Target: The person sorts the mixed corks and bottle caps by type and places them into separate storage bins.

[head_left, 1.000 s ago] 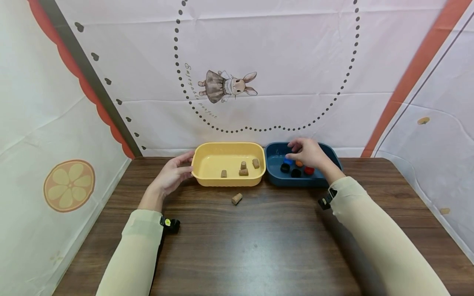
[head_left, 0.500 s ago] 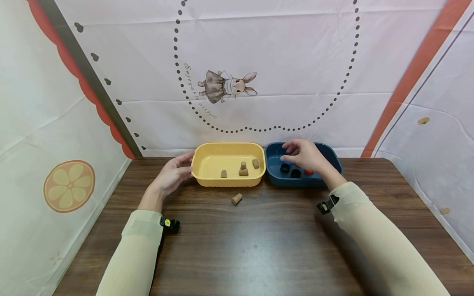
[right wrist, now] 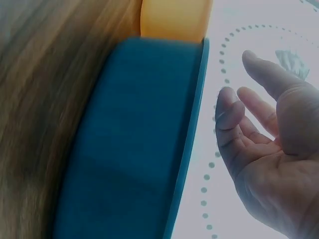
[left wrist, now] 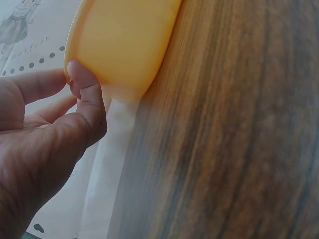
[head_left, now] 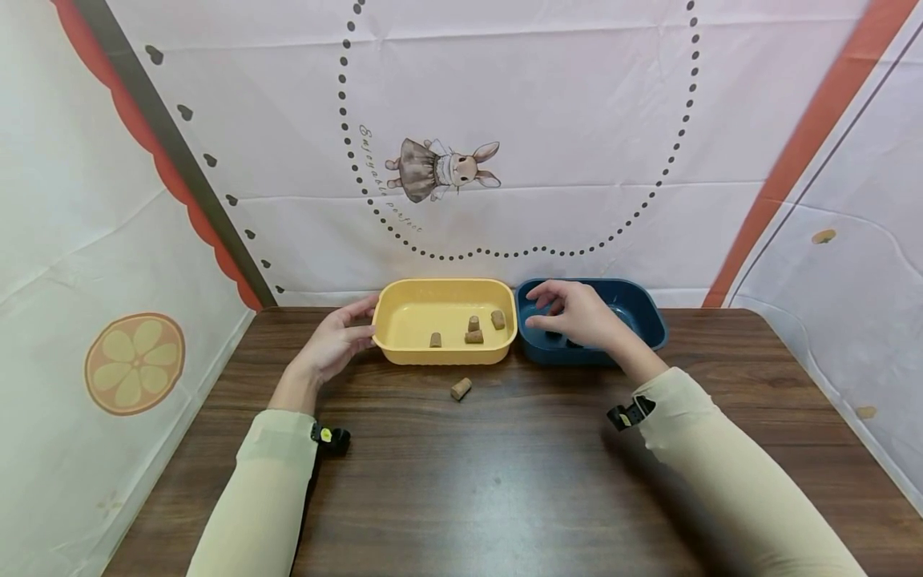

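My left hand (head_left: 334,340) is at the left end of the yellow tray (head_left: 411,354), its thumb and a finger pinching the rim in the left wrist view. My right hand (head_left: 580,318) hovers over the dark blue tray (head_left: 642,312), fingers loosely bent and apart; between them nothing shows in the right wrist view. Under that hand a black bottle cap (head_left: 553,334) is partly visible; the other caps are mostly hidden. Several corks, such as one cork (head_left: 498,320) at the right end, lie in the yellow tray. One more cork (head_left: 461,389) lies in front of it.
Both trays stand side by side at the back of the dark wooden table (head_left: 433,481), close to a white printed cloth (head_left: 577,144) hanging behind. A similar cloth (head_left: 94,240) borders the left side. Black wrist cameras are strapped to both wrists.
My right hand has moved left and slightly forward over the blue tray, covering the coloured caps seen earlier. The left hand, the corks and both trays have stayed in place.
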A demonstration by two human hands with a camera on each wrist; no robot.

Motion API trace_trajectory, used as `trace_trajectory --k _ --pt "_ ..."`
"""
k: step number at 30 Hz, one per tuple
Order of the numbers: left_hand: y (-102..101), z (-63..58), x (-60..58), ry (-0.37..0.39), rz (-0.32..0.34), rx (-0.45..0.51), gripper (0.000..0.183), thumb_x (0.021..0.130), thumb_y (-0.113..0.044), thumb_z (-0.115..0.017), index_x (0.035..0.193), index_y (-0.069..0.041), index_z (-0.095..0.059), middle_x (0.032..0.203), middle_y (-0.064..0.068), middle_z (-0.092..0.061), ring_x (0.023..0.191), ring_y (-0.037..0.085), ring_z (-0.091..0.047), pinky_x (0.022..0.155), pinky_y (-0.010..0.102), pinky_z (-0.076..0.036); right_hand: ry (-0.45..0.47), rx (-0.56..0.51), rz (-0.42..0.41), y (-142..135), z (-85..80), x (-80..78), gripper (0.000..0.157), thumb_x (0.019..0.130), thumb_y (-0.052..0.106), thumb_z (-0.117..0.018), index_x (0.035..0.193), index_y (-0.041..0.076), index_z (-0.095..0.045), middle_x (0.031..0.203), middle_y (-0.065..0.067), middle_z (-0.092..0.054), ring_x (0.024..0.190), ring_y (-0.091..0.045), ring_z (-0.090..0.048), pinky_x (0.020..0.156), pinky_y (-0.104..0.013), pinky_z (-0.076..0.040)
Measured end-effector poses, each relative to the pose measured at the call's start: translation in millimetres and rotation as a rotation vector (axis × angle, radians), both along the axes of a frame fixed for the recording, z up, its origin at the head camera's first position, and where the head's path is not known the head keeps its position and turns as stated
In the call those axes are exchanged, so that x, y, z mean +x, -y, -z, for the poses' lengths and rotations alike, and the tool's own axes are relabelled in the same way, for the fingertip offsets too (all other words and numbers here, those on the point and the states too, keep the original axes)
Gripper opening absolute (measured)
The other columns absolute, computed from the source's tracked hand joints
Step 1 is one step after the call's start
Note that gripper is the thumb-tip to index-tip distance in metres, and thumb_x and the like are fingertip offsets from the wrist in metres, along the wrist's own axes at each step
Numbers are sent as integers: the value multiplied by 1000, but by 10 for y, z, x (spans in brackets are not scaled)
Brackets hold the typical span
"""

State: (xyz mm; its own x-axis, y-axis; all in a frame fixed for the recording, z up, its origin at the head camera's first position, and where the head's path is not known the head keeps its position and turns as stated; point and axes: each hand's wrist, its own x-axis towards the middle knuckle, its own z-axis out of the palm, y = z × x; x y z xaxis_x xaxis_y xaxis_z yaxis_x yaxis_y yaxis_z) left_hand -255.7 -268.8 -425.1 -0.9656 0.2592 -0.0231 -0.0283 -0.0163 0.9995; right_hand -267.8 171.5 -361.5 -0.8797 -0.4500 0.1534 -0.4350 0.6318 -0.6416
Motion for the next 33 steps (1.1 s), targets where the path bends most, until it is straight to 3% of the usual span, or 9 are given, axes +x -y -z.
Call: trace_trajectory --k 5,11,18,24,33 --pt "-1 -7 7 0 4 0 69 103 10 -54 167 0 -28 148 30 -32 114 30 -57 86 27 -57 -12 -2 -57 108 16 64 43 93 25 -85 131 8 -71 113 -13 -72 91 -18 -68 78 -40 -56" --pt "-2 -8 8 1 2 -3 69 103 11 -54 167 -1 -28 149 30 -32 114 31 -57 86 27 -58 12 -11 -85 246 -5 183 40 93 26 -85 128 13 -72 110 -12 -73 88 -16 -68 75 -40 -56" --pt "-2 -9 6 4 -1 -6 68 104 11 -53 166 0 -28 149 30 -32 114 31 -57 85 25 -57 19 -24 -128 385 42 279 36 92 19 -86 125 15 -73 103 -1 -70 87 -16 -67 75 -38 -57" --pt "3 -1 5 4 -2 -1 68 103 11 -54 166 0 -29 148 30 -33 112 30 -57 84 25 -57 36 2 -169 497 121 356 39 92 25 -87 127 14 -73 112 -10 -72 89 -14 -67 78 -36 -58" --pt "0 -3 4 -2 0 -1 68 103 11 -54 166 0 -30 148 30 -33 113 30 -57 84 25 -57 58 -27 -273 653 215 476 38 94 21 -84 128 7 -73 116 -10 -74 95 -16 -70 82 -34 -60"
